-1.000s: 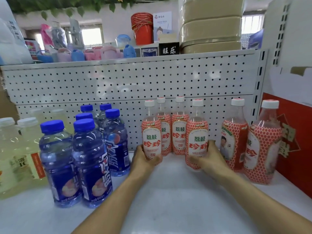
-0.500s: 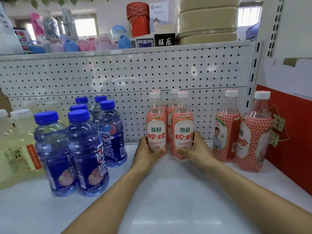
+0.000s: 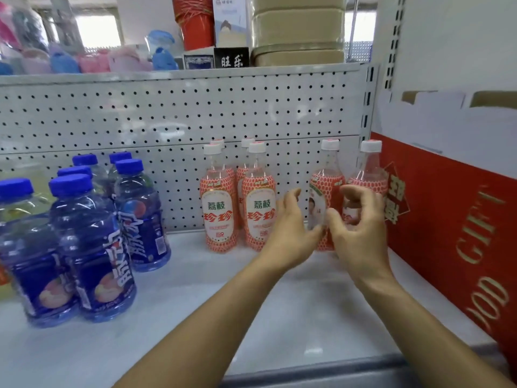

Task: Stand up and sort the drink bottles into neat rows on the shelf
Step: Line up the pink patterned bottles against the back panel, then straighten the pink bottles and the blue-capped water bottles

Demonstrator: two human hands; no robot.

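Both hands were up at the two red lychee bottles on the right end of the white shelf (image 3: 173, 317). The left hand (image 3: 291, 233) was spread apart, thumb against the lower front of the nearer right-side bottle (image 3: 324, 191), other fingers curled behind its left side, not really clamped yet. The right hand (image 3: 358, 228) was cupped loosely in front of the far right bottle (image 3: 369, 169), fingers apart; I couldn't tell if it was touching. That bottle sat just beside the red gift box (image 3: 447, 219). Four more lychee bottles (image 3: 219, 208) stood upright in a tight two-by-two block near the pegboard (image 3: 167, 113), and the blue-capped bottles (image 3: 92, 233) were clustered well off to the left
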